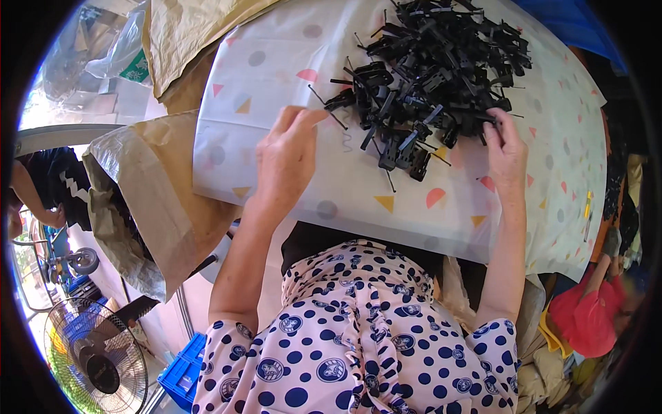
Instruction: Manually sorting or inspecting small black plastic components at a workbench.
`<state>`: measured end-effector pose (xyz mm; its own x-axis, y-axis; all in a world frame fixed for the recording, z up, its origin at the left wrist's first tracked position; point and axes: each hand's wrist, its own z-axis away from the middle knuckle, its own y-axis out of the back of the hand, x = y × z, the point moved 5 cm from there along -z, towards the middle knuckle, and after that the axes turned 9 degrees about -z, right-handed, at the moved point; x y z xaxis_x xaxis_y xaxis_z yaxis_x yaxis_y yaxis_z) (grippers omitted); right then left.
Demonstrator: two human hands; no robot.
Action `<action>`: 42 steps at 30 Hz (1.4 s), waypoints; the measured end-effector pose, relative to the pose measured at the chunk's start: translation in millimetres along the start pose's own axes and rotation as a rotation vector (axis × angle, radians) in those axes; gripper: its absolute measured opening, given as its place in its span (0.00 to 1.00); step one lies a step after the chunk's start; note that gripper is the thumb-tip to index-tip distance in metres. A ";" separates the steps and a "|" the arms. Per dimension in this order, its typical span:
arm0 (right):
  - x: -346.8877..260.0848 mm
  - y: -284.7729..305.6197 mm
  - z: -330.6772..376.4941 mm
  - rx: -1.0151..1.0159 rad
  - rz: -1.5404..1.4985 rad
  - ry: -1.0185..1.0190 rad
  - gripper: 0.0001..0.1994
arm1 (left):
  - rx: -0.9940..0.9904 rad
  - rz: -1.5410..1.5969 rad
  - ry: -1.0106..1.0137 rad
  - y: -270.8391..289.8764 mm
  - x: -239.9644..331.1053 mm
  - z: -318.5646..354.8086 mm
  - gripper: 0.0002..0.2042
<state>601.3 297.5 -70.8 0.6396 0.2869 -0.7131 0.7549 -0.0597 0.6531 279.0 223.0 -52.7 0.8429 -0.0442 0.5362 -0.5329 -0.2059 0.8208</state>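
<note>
A heap of black plastic parts [441, 69], many with thin rods sticking out, lies on the table before me. My left hand [286, 155] is at the heap's left edge, fingers pinched together at a black plastic part [338, 101] with a long thin rod. Its fingertips are partly turned away from view. At the right edge, my right hand [508, 148] has its thumb and forefinger bent around another black plastic part [476, 123], which still lies against the pile. Several parts overlap, so single shapes are hard to make out.
A pale cloth with coloured shapes [276, 83] covers the table. Brown paper sacks [155, 186] hang at the left, above a standing fan [96, 359] and a blue crate [183, 372]. A person in red [586, 317] is at the right; another person's arm [34, 200] shows far left.
</note>
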 end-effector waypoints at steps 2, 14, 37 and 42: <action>-2.6 7.3 2.8 0.139 -0.314 -0.201 0.14 | -0.009 -0.072 -0.058 -7.5 1.7 -6.8 0.12; -92.2 -31.4 35.2 -0.022 -0.398 -0.109 0.11 | -0.048 0.071 0.085 -0.8 -35.4 6.0 0.06; -111.8 -99.5 69.5 -0.462 -1.084 -0.416 0.17 | -0.263 1.003 0.314 -30.6 44.8 60.0 0.15; -111.2 -101.9 75.0 -0.431 -0.972 -0.420 0.20 | -0.236 0.769 0.195 -29.8 44.1 56.7 0.17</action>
<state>464.1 199.9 -77.2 -0.1288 -0.3154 -0.9402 0.8961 0.3691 -0.2466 336.2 171.8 -64.6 0.2200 0.0857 0.9717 -0.9755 0.0249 0.2187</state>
